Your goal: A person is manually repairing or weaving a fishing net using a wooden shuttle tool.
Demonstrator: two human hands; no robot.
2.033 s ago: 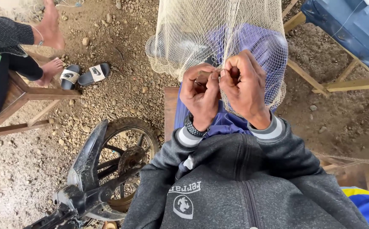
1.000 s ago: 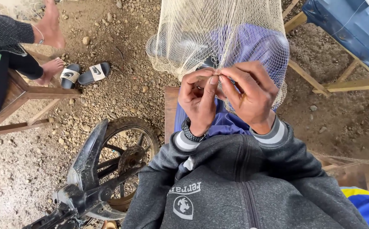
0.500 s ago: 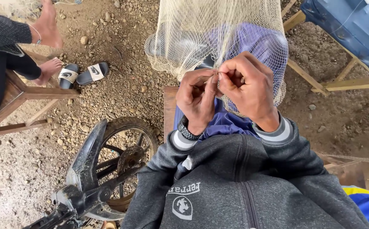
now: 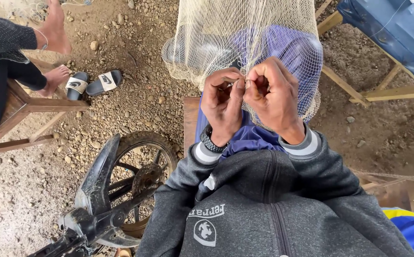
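- Left hand (image 4: pixel 222 102), centre of the frame: fingers curled, thumb and forefinger pressed together on a strand of the fishing net (image 4: pixel 245 33). A dark wristwatch (image 4: pixel 212 143) sits on this wrist.
- Right hand (image 4: pixel 273 97), just right of the left one: fingers curled inward, thumb and forefinger pinching the same stretch of net. The fingertips of both hands meet, touching, at the pinch point.
- Whether a small tool or knot lies between the fingertips cannot be told; the spot is too small.
- Fishing net: pale, fine mesh, hanging from the top centre of the frame down to the hands and draped over the knees, which are clad in blue-purple cloth (image 4: pixel 292 52).
- Both forearms wear grey sleeves with striped cuffs; grey zip jacket (image 4: pixel 273 209) fills the lower centre.
- A wooden plank (image 4: pixel 191 119) shows just left of the left wrist.
- Lower left: motorcycle wheel (image 4: pixel 142 166) with a black mudguard, standing on gravel ground (image 4: pixel 135 71).
- Upper left: another person's bare foot (image 4: pixel 57 28) is raised, a second foot (image 4: pixel 54 78) rests by a pair of black sandals (image 4: pixel 92 83); that person sits on a wooden bench (image 4: pixel 30 107).
- Upper right: blue tarpaulin (image 4: pixel 397 33) over a wooden frame (image 4: pixel 359 93), well apart from the hands.
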